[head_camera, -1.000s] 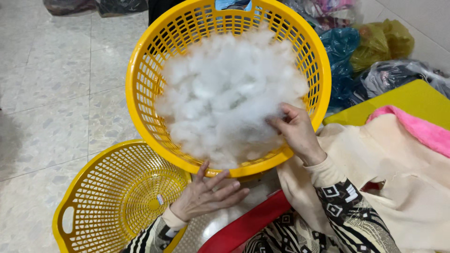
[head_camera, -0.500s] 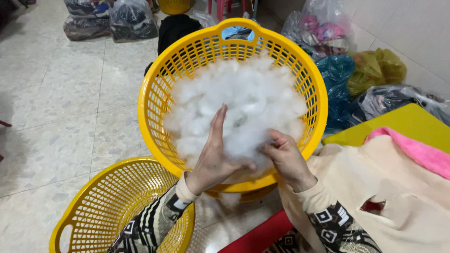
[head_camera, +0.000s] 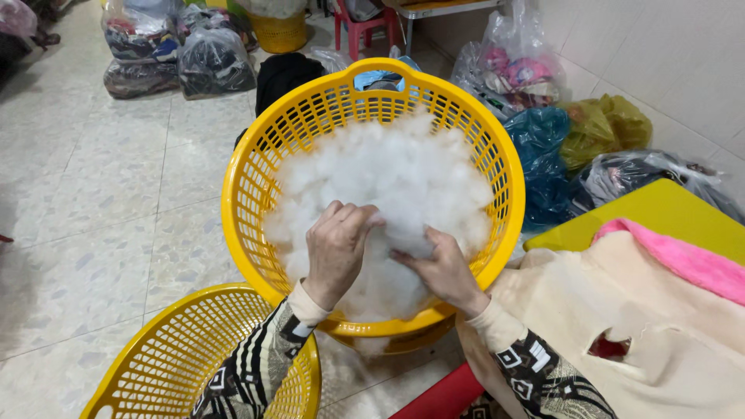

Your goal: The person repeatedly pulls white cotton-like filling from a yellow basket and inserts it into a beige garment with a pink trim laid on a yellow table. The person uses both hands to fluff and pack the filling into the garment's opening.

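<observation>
Only packaging here is plastic bags, all stuffed and tied off. Far left at the back there's a clear bag (head_camera: 133, 43) of mixed dark clothes on the floor, with a dark bag (head_camera: 216, 62) just beside it. Along the right wall: a clear bag (head_camera: 514, 74) with pink and blue stuff showing through, then a blue bag (head_camera: 542, 147) below it, a yellow-green bag (head_camera: 605, 132) next to that, and a greyish see-through bag (head_camera: 636, 174) nearest the yellow table. No labels, signs or screens.
</observation>
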